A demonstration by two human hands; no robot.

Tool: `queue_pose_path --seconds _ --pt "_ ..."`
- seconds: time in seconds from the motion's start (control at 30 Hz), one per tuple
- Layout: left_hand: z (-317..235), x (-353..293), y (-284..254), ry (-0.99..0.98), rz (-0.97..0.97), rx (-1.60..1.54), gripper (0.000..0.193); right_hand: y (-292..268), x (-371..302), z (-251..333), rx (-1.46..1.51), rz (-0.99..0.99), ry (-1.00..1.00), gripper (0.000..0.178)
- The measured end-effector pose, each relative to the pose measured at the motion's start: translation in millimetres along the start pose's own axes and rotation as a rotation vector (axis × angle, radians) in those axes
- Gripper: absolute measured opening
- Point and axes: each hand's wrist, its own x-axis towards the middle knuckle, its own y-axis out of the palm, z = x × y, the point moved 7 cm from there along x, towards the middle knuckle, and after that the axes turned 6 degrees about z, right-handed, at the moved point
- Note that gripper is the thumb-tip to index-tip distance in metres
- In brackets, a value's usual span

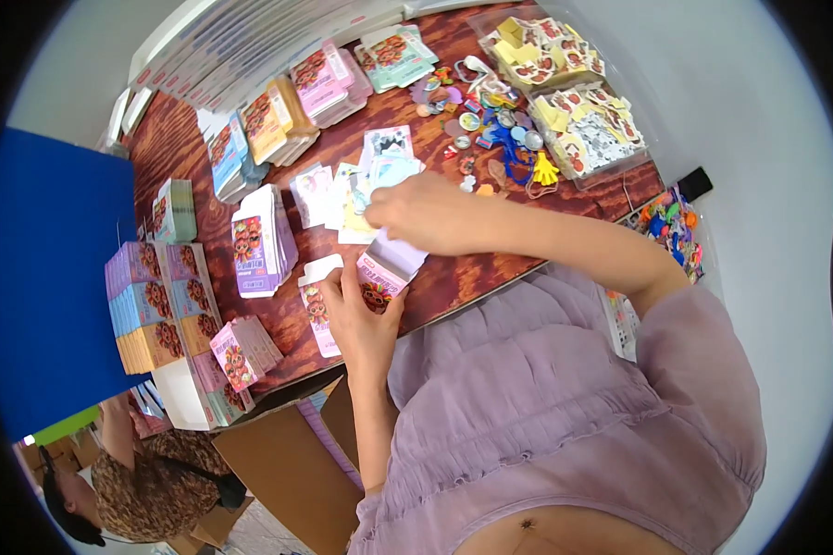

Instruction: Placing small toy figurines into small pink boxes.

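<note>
My left hand (365,319) grips a small pink card box (386,269) near the table's front edge. The box's top is open and shows a pale inside. Just above it, my right hand (421,215) is closed over a loose pile of pale cards (356,225); its fingertips touch the pile, and what they pinch is hidden. A light blue card (395,170) and a grey-and-white card (388,141) lie beyond that hand. Some white and pink cards (313,194) lie to the left. Beneath my left hand is a flat pink box (320,310).
Stacks of purple (261,245), pink (329,85) and orange (276,120) flat boxes line the left and back. Filled boxes (162,305) are piled at the left edge. Small trinkets (504,125) and clear bins of cut-outs (588,131) sit at right. Another person (162,481) is at lower left.
</note>
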Motion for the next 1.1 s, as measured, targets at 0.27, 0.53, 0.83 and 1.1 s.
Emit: queue_pose_path --seconds 0.27,0.53,0.83,1.1 --pt "5.5 1.9 -2.8 -0.001 -0.103 -0.170 0.073 -7.1 -18.3 28.4 0.125 -0.648 -0.045 0.040" --pt "-7.7 10.8 13.6 0.095 -0.043 -0.175 0.073 50.9 -27.5 -8.7 0.768 -0.309 0.173 0.069" --pt "-19.9 10.3 18.4 0.168 -0.025 -0.106 0.072 31.1 -52.6 -9.9 0.373 -0.287 0.250 0.044" --pt "17.8 8.9 16.1 -0.108 -0.056 -0.537 0.075 -34.9 -123.7 -96.0 -0.294 -0.573 0.828 0.033"
